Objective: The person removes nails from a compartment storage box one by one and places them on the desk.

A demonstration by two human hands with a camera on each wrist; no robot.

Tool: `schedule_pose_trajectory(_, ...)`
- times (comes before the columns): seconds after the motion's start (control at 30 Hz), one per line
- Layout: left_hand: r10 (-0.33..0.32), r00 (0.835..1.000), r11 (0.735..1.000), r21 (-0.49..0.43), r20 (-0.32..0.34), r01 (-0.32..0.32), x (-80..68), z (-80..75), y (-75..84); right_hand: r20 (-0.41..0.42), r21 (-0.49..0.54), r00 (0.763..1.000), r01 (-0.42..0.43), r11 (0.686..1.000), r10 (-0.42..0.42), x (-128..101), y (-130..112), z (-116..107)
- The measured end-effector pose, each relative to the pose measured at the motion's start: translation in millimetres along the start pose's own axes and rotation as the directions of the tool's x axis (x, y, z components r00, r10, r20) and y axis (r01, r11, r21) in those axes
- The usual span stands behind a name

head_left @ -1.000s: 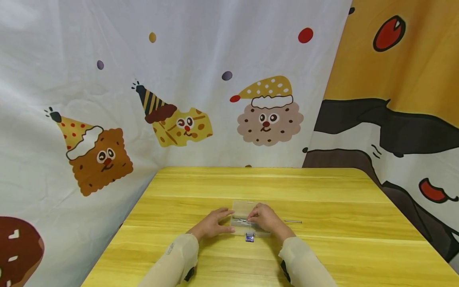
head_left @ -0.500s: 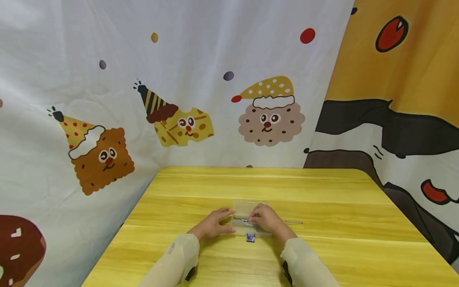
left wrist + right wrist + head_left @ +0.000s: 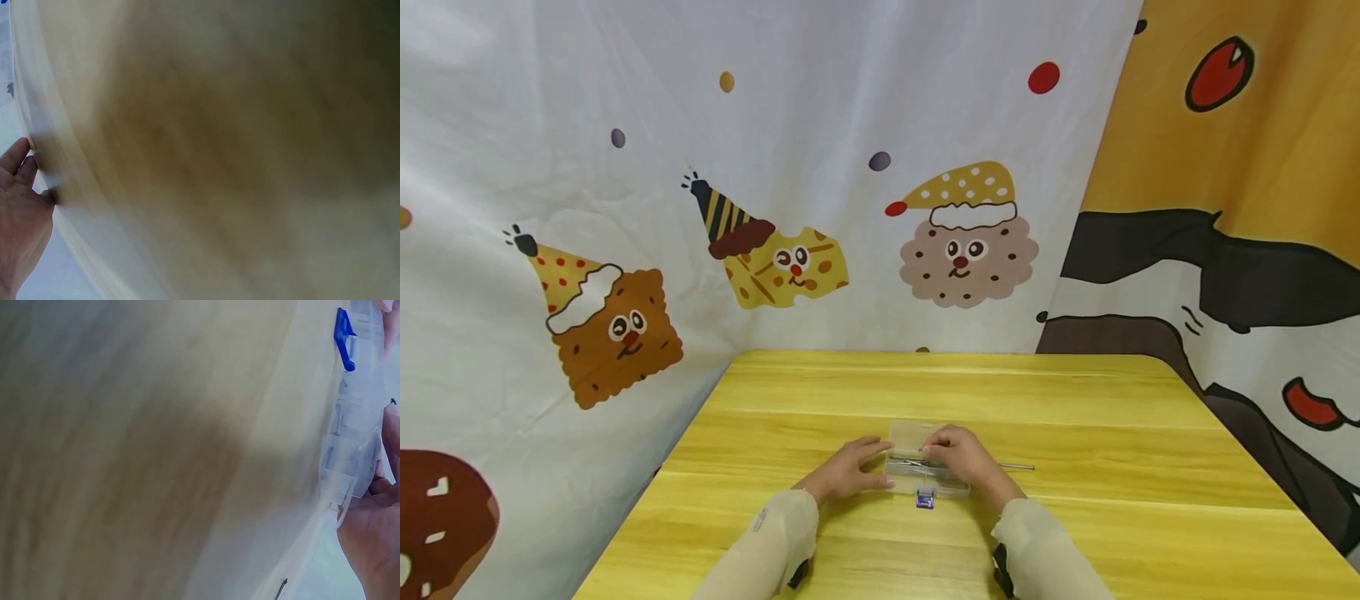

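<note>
Nails (image 3: 907, 462), thin and shiny, lie crisscrossed inside a clear plastic box (image 3: 951, 486) near the middle of the table (image 3: 850, 383). I can't tell just which part of the box they lie in. Its see-through lid (image 3: 906, 432) is up on the far side. A blue clip (image 3: 925, 499) sticks out at the front.

The right hand (image 3: 958, 454) is over the box, with its thumb and finger pinching something small. It looks like a nail, because a dark tip pokes out past the fingers. The left hand (image 3: 847, 469) is at the left end of the box, with its thumb and fingers spread apart, touching the edge.

One loose nail (image 3: 1018, 467) lies on the table, just right of the right hand. Both arms have pale sleeves (image 3: 775, 533). Behind the table hangs a white cloth (image 3: 820, 100) with a square cookie (image 3: 617, 337), some cheese (image 3: 786, 271) and a round cookie (image 3: 967, 275), all wearing hats.
</note>
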State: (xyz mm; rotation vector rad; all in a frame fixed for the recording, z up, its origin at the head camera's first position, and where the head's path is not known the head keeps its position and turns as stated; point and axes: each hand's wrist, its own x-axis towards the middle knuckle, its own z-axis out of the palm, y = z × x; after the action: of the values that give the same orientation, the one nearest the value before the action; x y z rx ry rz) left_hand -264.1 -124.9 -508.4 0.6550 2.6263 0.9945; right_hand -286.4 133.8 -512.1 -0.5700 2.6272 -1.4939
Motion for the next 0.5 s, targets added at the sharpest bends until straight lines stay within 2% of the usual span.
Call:
schedule_pose_trajectory(0.13,-0.009,1.0,1.0,-0.007,0.003,0.009,0.0,0.3,1.3,-0.031,0.033,0.999,-0.039,0.999,0.04,0.0,-5.4,-3.9)
schedule_pose_trajectory(0.5,0.001,1.0,1.0,-0.006,0.005,-0.001,-0.4,0.2,1.2,-0.07,0.014,0.994,-0.087,0.996,0.087,-0.3,-15.1,-21.7)
